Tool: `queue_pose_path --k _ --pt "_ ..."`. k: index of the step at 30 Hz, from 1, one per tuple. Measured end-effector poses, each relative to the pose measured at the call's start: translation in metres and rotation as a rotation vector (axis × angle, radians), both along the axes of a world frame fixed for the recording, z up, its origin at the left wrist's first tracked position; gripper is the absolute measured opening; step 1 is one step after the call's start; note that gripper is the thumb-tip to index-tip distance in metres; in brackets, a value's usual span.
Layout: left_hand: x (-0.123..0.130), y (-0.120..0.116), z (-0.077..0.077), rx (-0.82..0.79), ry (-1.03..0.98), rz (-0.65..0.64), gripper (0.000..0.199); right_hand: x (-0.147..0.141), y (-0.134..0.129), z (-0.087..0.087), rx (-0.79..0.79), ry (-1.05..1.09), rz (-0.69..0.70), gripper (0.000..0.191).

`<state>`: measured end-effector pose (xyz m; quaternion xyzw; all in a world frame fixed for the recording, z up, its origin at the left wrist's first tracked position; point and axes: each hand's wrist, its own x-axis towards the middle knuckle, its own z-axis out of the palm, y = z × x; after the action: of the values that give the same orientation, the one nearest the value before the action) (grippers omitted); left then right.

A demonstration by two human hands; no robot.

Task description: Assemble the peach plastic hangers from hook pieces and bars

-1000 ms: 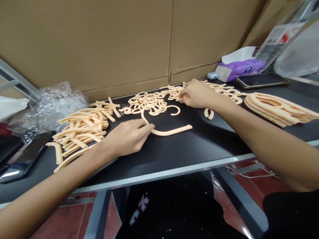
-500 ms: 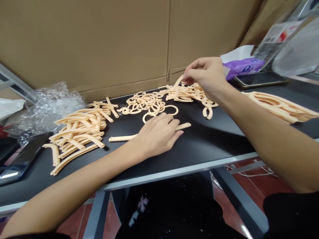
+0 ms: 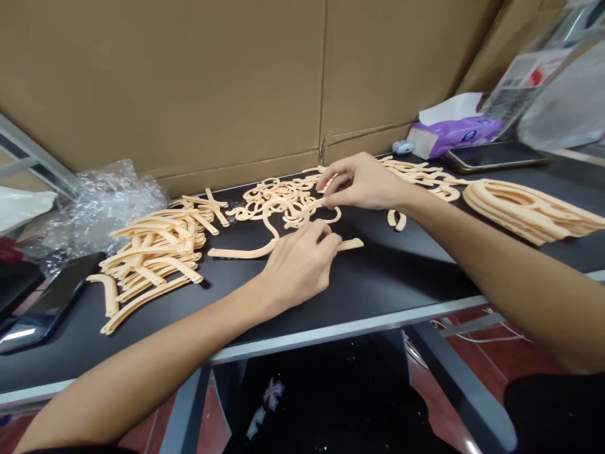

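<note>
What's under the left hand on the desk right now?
The left hand lies over a peach plastic strip, its two ends showing on either side; the stretch beneath the hand is covered.

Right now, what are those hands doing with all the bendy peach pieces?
Someone is working with bare hands at a black table. The left hand rests on a long peach plastic strip, and the right hand reaches into a tangle of curved pieces. A pile of straighter strips lies to the left, and a stack of nested loops lies to the right.
</note>
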<state>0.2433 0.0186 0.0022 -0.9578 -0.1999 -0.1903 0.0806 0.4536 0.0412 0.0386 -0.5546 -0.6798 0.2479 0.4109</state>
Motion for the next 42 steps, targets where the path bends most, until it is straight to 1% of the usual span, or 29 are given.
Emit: queue_pose_path --k 3,5,8,11,13,16,20,23,25,27,31,33,36,42 --pt "-0.001 0.001 -0.001 0.037 -0.020 -0.021 0.018 -0.005 -0.001 -0.005 -0.014 -0.140 0.076 0.043" --pt "-0.001 0.002 -0.002 0.034 -0.029 -0.033 0.018 -0.008 0.000 -0.008 0.016 -0.257 0.115 0.050" --pt "-0.001 0.004 -0.004 0.051 -0.050 -0.049 0.018 -0.011 0.000 -0.011 0.106 -0.441 0.122 0.048" --pt "0.000 0.006 -0.005 0.078 -0.083 -0.090 0.020 -0.013 -0.001 -0.011 0.149 -0.568 0.071 0.038" --pt "0.000 0.006 -0.005 0.075 -0.090 -0.102 0.020 -0.015 -0.002 -0.012 0.135 -0.557 0.028 0.029" --pt "0.000 0.006 -0.004 0.051 -0.076 -0.096 0.020 -0.018 -0.002 -0.011 0.129 -0.455 -0.040 0.019" --pt "-0.001 0.006 -0.003 0.009 -0.072 -0.087 0.020 -0.017 -0.001 -0.007 0.136 -0.355 -0.141 0.013" --pt "0.000 0.007 -0.002 -0.007 -0.073 -0.092 0.019 -0.014 -0.001 -0.005 0.112 -0.370 -0.174 0.011" --pt "0.000 0.007 -0.002 -0.020 -0.056 -0.086 0.020 -0.012 -0.002 -0.005 0.108 -0.386 -0.168 0.010" --pt "0.000 0.008 -0.001 -0.043 -0.037 -0.064 0.021 -0.012 -0.003 -0.005 0.106 -0.387 -0.133 0.009" --pt "0.001 0.009 -0.002 -0.080 -0.036 -0.051 0.018 -0.013 -0.004 -0.006 0.134 -0.385 0.034 0.019" --pt "0.001 0.010 -0.002 -0.089 -0.050 -0.066 0.017 -0.013 -0.003 -0.006 0.122 -0.416 0.076 0.021" --pt "0.000 0.010 -0.004 -0.092 -0.066 -0.082 0.017 -0.011 -0.003 -0.004 0.086 -0.479 0.082 0.027" --pt "-0.002 0.014 -0.004 -0.094 -0.077 -0.085 0.014 -0.002 -0.002 0.000 0.111 -0.588 0.088 0.023"
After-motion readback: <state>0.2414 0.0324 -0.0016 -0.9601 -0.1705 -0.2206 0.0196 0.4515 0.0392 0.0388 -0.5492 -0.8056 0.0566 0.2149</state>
